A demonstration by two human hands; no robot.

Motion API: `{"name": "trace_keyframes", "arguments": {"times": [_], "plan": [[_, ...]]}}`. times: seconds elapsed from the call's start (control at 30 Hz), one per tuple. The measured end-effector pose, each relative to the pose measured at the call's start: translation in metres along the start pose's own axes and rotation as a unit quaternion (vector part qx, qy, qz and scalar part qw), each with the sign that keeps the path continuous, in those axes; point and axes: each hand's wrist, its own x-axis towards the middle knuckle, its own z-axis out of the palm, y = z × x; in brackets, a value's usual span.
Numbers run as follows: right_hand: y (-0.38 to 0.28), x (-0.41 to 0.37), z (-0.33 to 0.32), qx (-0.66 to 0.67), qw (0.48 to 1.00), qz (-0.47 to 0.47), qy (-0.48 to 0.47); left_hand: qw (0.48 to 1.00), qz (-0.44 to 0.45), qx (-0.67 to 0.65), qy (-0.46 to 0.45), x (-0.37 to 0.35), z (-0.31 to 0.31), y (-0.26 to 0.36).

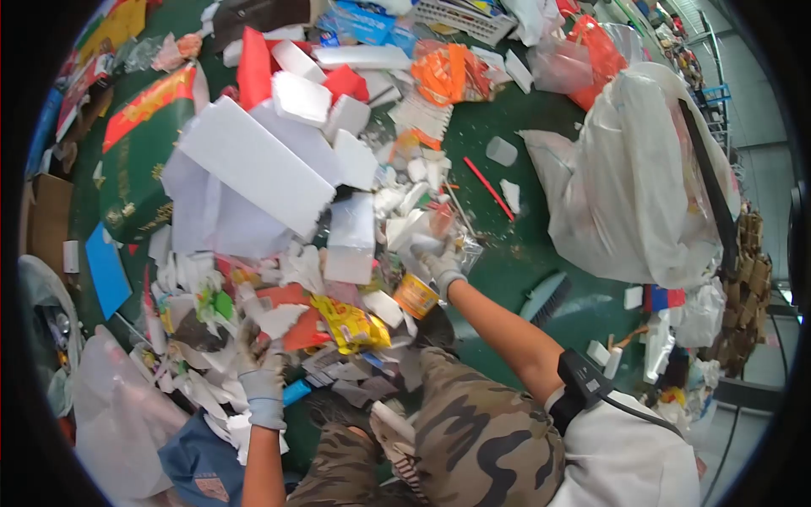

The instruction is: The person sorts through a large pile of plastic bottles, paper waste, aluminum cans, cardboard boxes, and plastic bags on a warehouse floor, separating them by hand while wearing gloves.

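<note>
Both hands wear light grey gloves. My right hand (443, 265) reaches into the pile at the centre, over white and clear plastic scraps (412, 228); its fingers are apart, and I cannot make out anything held. Just below it lies an orange and yellow tub (415, 296). My left hand (258, 359) is low in the pile at the left, among white scraps, its fingers blurred and partly hidden. To its right lie a red piece (306, 328) and a yellow wrapper (350, 324).
White foam boards (258, 165) rise beyond my hands. A large white bag (638, 182) stands at the right, a brush (545, 297) below it. A red stick (489, 188) lies on the green floor. At the left are a green sack (142, 160) and a blue sheet (107, 270).
</note>
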Motion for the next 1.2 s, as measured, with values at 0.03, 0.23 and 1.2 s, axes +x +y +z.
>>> {"name": "trace_keyframes", "arguments": {"times": [0.03,0.23,1.2], "plan": [[-0.014,-0.009,0.01,-0.016,0.997,-0.074,-0.015,0.99,0.106,0.096,-0.019,0.012,-0.001,0.026],[-0.048,-0.071,0.054,-0.042,0.947,-0.308,-0.085,0.829,0.338,0.438,0.084,0.145,0.005,0.169],[-0.285,-0.042,0.1,-0.453,0.623,-0.61,-0.187,0.746,0.045,-0.394,0.535,0.03,-0.143,0.082]]}}
